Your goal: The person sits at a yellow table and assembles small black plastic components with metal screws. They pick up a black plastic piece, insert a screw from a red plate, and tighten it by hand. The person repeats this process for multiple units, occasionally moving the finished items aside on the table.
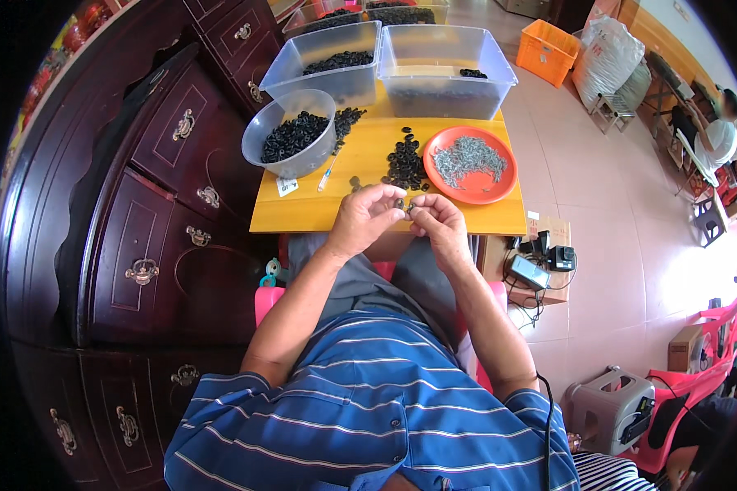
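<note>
My left hand [362,222] and my right hand [444,229] meet over the front edge of the yellow table [295,217]. Between the left thumb and index finger is pinched a small dark part [399,203]. The right fingertips are pinched too, almost touching it; what they grip is too small to make out. Just beyond the hands lies a loose pile of small black parts [405,162]. Right of that pile, a red-orange plate [499,190] bears many small silvery metal pieces [469,160].
A translucent tub [303,168] of black parts stands at the left. Behind are two clear plastic bins [360,82] [446,102] with more. A pen [327,175] lies near the tub. Dark wooden cabinets [164,204] border the left; a carton with electronic devices [528,272] sits right.
</note>
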`<state>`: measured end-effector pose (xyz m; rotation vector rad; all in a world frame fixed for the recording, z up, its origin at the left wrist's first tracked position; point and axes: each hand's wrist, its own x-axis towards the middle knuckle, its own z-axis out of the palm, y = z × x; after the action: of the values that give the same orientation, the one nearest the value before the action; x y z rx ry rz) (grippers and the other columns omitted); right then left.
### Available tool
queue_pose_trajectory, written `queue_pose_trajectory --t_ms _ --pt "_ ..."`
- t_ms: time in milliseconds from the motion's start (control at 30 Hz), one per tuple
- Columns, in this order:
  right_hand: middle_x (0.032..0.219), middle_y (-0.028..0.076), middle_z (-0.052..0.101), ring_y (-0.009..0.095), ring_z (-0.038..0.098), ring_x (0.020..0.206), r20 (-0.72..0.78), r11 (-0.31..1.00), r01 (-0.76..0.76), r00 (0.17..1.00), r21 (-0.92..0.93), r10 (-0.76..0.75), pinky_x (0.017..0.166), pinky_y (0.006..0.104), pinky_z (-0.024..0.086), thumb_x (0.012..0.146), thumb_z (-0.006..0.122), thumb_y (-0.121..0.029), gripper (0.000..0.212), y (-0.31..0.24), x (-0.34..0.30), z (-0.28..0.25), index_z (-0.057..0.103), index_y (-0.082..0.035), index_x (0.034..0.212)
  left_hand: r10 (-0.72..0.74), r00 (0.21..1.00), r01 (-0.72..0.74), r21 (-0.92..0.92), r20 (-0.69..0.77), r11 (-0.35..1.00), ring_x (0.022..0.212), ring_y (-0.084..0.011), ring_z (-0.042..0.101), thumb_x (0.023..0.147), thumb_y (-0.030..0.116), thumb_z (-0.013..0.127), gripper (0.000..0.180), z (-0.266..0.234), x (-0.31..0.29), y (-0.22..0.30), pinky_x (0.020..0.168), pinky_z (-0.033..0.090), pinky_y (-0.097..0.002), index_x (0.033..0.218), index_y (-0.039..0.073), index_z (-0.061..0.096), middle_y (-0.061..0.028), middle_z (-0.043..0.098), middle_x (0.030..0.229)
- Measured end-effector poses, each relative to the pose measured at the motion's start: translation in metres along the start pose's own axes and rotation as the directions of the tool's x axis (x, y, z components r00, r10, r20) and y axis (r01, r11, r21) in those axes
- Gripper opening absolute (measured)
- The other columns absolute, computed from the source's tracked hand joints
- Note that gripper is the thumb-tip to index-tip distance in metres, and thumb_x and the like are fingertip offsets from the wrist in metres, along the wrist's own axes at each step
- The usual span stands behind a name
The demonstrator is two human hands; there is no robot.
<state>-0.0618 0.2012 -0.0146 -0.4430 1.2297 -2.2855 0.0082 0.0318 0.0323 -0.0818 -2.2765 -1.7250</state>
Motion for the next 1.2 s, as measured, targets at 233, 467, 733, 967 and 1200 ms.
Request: queue_pose_trajectory --t_ms 233,467,733,967,1200 --pt "0.089 0.003 0.071 0.006 0.064 0.074 -0.017 0.999 0.007 1.000 -0.040 -0.007 0.068 0.0204 0.050 0.096 0.065 -0.005 0.014 -0.001 -0.001 0.003 0.063 -0.002 0.110 -0.011 1.000 0.011 -0.038 -0.005 0.999 0.085 -0.0061 0.065 0.086 -0.004 0.072 0.026 0.000 0.001 -0.005 0.077 0.054 -0.0244 0.112 0.000 0.069 0.0000 0.068 0.093" --pt "0.084 -0.001 0.068 0.005 0.061 0.072 -0.012 0.997 -0.006 1.000 -0.082 0.005 0.068 0.0202 0.049 0.096 0.066 -0.006 0.013 0.001 -0.001 0.001 0.064 -0.003 0.108 0.071 0.997 -0.074 0.142 0.020 0.987 0.077 -0.0028 0.061 0.087 -0.005 0.072 0.027 0.003 0.001 -0.002 0.072 0.052 -0.0201 0.114 -0.001 0.072 0.0017 0.067 0.092" --pt "0.087 0.000 0.070 0.006 0.063 0.074 0.016 0.993 -0.060 0.998 -0.106 0.062 0.068 0.0208 0.049 0.099 0.066 -0.014 0.011 -0.001 -0.002 -0.001 0.066 -0.005 0.105 0.083 0.993 -0.100 0.240 0.080 0.966 0.068 -0.0030 0.052 0.086 0.001 0.075 0.024 0.000 0.006 0.010 0.062 0.046 -0.0208 0.109 0.005 0.076 0.0045 0.061 0.083" --pt "0.092 -0.001 0.071 0.006 0.065 0.079 0.029 0.984 -0.178 0.984 -0.014 0.178 0.071 0.0221 0.050 0.101 0.066 -0.023 0.015 0.000 -0.001 -0.004 0.067 -0.008 0.103 0.142 0.982 -0.180 0.365 0.127 0.913 0.067 -0.0073 0.053 0.080 0.005 0.080 0.038 0.000 0.011 0.013 0.062 0.046 -0.0242 0.118 0.008 0.072 0.0013 0.060 0.085" --pt "0.092 -0.002 0.069 0.006 0.064 0.080 -0.033 0.955 -0.208 0.975 0.212 0.219 0.075 0.0230 0.053 0.101 0.065 -0.022 0.011 0.004 -0.002 0.000 0.067 -0.011 0.100 0.387 0.921 -0.300 0.724 0.050 0.621 0.086 -0.0307 0.067 0.073 0.012 0.082 0.047 0.024 0.006 0.023 0.074 0.056 -0.0409 0.118 0.007 0.067 -0.0108 0.066 0.099"
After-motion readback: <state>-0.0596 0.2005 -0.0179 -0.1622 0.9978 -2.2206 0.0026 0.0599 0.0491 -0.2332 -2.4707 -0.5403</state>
